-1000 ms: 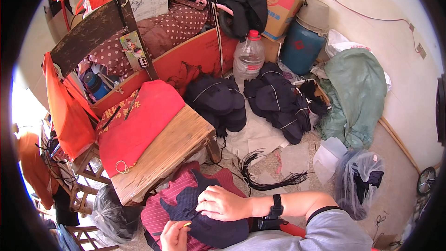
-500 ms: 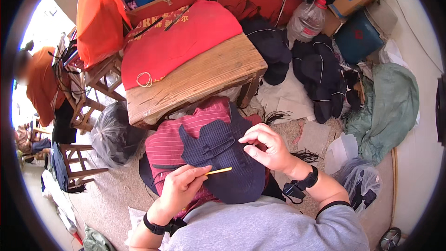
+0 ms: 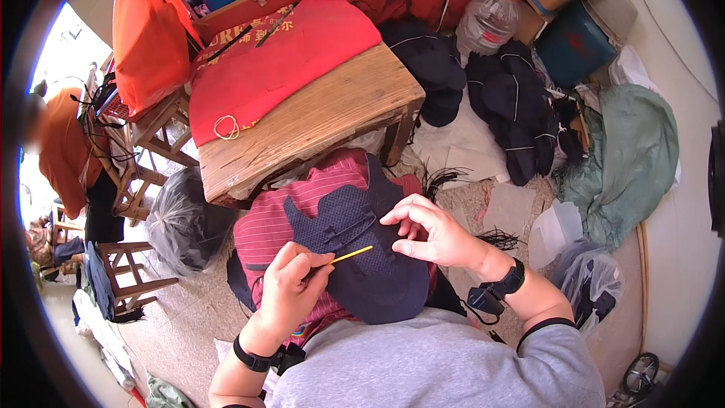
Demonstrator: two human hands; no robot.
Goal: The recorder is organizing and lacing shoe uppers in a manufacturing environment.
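An orange bag (image 3: pixel 147 30) hangs at the far left, its contents hidden; a clear plastic bag (image 3: pixel 181 223) on the floor is bunched shut. The left hand (image 3: pixel 291 291) pinches a thin yellow stick (image 3: pixel 352 255) — long axis slanting up to the right, tip over the dark blue cap piece (image 3: pixel 362 257) lying on the lap; the right hand (image 3: pixel 430 234) rests loosely curled on that cap's edge, gripping nothing firmly; farther right, another clear bag (image 3: pixel 593 279) holds dark cloth.

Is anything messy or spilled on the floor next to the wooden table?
Yes. Loose black cords lie tangled on the floor, and dark caps with white piping sit in an untidy heap beside the worn wooden table. No liquid is spilled. The clear plastic bottle with a red cap looks tilted, possibly lens bend.
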